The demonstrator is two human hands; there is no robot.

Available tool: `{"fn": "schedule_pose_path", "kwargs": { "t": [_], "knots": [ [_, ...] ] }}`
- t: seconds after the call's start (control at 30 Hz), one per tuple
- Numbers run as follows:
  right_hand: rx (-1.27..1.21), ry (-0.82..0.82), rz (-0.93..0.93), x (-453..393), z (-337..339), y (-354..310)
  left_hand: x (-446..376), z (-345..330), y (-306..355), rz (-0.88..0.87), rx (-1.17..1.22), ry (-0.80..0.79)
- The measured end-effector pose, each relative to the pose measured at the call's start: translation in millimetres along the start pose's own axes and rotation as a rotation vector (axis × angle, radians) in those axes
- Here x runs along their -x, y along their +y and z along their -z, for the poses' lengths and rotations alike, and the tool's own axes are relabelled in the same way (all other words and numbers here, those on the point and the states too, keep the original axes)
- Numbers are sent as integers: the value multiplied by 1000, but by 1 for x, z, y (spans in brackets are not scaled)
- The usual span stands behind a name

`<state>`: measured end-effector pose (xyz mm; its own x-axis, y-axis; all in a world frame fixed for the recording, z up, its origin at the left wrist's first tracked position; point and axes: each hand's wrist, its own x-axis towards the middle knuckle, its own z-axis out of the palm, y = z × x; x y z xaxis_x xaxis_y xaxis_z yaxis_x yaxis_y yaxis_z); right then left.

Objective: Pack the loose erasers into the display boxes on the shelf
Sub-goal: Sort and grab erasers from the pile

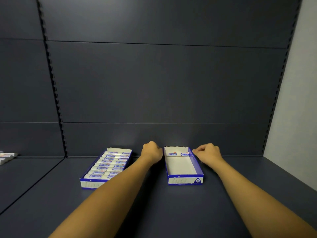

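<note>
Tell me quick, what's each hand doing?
Left hand: curled beside the right box; holding anything, cannot tell.
Right hand: curled at that box's far corner; cannot tell.

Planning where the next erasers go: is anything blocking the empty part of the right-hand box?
Nothing visible does. The right box holds only two erasers at its far end; the rest of its floor is bare, and both hands sit outside its walls.

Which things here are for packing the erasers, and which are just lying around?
For the job:
- full display box
- nearly empty display box
- two erasers at its back
- left hand and right hand, at that box's back corners

Just lying about:
- packets at the far left of the shelf, too blurred to identify
</note>
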<state>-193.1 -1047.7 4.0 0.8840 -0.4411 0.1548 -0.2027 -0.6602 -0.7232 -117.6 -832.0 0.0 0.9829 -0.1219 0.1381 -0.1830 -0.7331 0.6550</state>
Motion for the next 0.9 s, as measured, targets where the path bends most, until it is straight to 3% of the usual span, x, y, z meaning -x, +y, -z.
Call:
{"fn": "schedule_pose_path", "kwargs": {
  "t": [0.2, 0.43, 0.67, 0.9],
  "knots": [
    [-44, -62, -18, 22, -10, -5, 19, -16, 5, 10, 63, -42],
    [-95, -14, -4, 33, -13, -14, 27, -3, 5, 11, 34, -6],
    [-173, 53, 83, 46, -4, -74, 29, 61, 7, -47, 29, 74],
    [-227, 13, 156, 76, -51, -156, 34, 144, -48, -29, 43, 120]
  ]
}}
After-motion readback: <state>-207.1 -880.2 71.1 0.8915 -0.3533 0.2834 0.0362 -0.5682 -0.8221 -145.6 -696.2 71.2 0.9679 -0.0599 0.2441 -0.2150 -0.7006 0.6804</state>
